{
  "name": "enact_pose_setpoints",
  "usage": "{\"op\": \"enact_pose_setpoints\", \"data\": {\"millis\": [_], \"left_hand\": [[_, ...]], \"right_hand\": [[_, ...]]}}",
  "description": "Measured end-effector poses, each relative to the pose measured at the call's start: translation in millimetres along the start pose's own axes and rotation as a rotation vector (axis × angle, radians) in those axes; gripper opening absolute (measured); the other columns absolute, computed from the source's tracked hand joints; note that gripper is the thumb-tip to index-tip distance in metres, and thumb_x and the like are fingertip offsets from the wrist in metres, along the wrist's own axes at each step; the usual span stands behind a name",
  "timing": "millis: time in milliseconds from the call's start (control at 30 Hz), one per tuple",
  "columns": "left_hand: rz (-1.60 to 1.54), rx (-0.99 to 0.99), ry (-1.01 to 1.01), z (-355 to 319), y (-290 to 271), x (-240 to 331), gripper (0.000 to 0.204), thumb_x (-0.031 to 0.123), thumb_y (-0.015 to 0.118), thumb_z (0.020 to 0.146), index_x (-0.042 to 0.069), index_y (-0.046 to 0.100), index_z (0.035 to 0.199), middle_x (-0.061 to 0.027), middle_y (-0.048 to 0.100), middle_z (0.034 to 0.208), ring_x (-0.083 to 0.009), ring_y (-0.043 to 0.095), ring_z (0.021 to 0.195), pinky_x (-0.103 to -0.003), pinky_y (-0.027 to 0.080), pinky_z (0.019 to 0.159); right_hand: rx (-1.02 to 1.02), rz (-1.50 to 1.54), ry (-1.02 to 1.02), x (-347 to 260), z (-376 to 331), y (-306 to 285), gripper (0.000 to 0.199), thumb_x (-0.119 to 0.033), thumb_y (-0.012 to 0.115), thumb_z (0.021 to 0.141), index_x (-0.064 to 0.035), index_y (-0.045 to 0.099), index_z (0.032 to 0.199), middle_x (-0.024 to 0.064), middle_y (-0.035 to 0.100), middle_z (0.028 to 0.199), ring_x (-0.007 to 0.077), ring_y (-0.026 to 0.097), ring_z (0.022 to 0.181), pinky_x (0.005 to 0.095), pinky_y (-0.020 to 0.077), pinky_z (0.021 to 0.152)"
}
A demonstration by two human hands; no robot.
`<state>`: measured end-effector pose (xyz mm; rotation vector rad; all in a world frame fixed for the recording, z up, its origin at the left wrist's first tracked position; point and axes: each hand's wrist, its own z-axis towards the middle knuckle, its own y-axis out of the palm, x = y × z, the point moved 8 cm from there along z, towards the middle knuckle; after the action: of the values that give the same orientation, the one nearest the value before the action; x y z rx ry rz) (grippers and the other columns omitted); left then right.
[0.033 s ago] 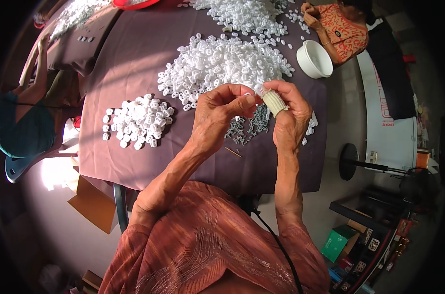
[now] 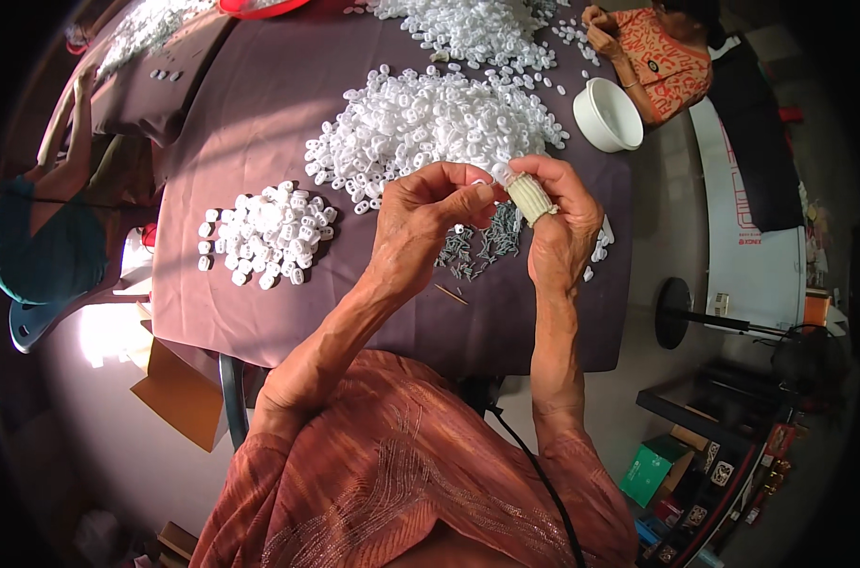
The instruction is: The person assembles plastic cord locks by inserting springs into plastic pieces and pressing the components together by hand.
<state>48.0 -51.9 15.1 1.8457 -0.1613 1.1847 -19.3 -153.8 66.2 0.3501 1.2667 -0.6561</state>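
My left hand [image 2: 416,222] is closed, thumb and forefinger pinching a small white plastic piece [image 2: 482,183] that is mostly hidden by the fingertips. Close beside it, my right hand [image 2: 564,213] grips another small white plastic piece [image 2: 500,172] at its fingertips. A cream ribbed cloth sleeve [image 2: 530,197] covers what looks like the right thumb. Just beyond both hands rises a big heap of white oval plastic pieces [image 2: 430,118]. Below the fingers lies a loose pile of small grey screws [image 2: 468,254]. Thicker white plastic pieces [image 2: 277,232] are gathered to the left.
A brown cloth [image 2: 383,322] covers the table. A thin stick [image 2: 451,293] lies near the screws. At the far right stands a white tub [image 2: 608,115], near a person in an orange patterned top [image 2: 671,57]. Another person in teal [image 2: 46,246] sits at left.
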Motion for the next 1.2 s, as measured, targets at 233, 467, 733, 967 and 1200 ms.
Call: {"op": "enact_pose_setpoints", "data": {"millis": [233, 467, 733, 967, 1200], "left_hand": [[-0.007, 0.018, 0.023, -0.3, -0.1, 0.4, 0.013, 0.011, 0.062, 0.079, 0.0, 0.059, 0.085, -0.0057, 0.061, 0.075, -0.0117, 0.057, 0.068, -0.024, 0.045, 0.066], [0.023, 0.025, 0.064, -0.1, -1.7, -0.2, 0.014, 0.01, 0.062, 0.079, -0.002, 0.059, 0.086, -0.005, 0.06, 0.074, -0.0103, 0.056, 0.067, -0.023, 0.045, 0.065], [0.032, 0.07, 0.057, -0.8, -2.8, 2.0, 0.015, 0.01, 0.062, 0.079, -0.003, 0.059, 0.086, -0.0045, 0.06, 0.073, -0.009, 0.055, 0.065, -0.021, 0.046, 0.062], [0.003, 0.042, -0.063, 3.1, -5.8, -8.0, 0.014, 0.009, 0.063, 0.078, -0.003, 0.059, 0.082, -0.0053, 0.059, 0.071, -0.0099, 0.055, 0.062, -0.022, 0.046, 0.057], [0.082, 0.012, -0.026, 1.7, -2.6, -2.3, 0.011, 0.01, 0.063, 0.076, 0.0, 0.06, 0.08, -0.0044, 0.059, 0.067, -0.0102, 0.055, 0.06, -0.022, 0.044, 0.06]], "right_hand": [[0.0, -0.044, -0.036, -5.8, -2.3, 2.7, 0.025, 0.01, 0.048, 0.072, 0.0002, 0.059, 0.091, 0.0025, 0.059, 0.083, 0.0069, 0.053, 0.073, 0.0188, 0.0423, 0.067], [-0.013, -0.085, -0.066, -9.5, -2.9, 4.4, 0.025, 0.011, 0.048, 0.072, 0.0002, 0.058, 0.093, 0.0029, 0.059, 0.085, 0.007, 0.053, 0.075, 0.019, 0.0426, 0.068], [-0.012, -0.112, -0.064, -8.1, -4.1, 4.5, 0.025, 0.01, 0.049, 0.073, -0.0002, 0.058, 0.094, 0.0028, 0.06, 0.085, 0.0067, 0.053, 0.074, 0.0189, 0.0426, 0.067], [0.016, -0.127, -0.057, -5.2, -3.2, 4.5, 0.026, 0.007, 0.047, 0.07, 0.0005, 0.06, 0.091, 0.0034, 0.061, 0.08, 0.0086, 0.056, 0.072, 0.0196, 0.0433, 0.066], [0.001, -0.097, -0.037, -2.9, -2.8, 2.4, 0.027, 0.007, 0.046, 0.07, -0.0003, 0.06, 0.091, 0.0028, 0.061, 0.079, 0.0083, 0.056, 0.072, 0.0195, 0.0432, 0.066]]}}
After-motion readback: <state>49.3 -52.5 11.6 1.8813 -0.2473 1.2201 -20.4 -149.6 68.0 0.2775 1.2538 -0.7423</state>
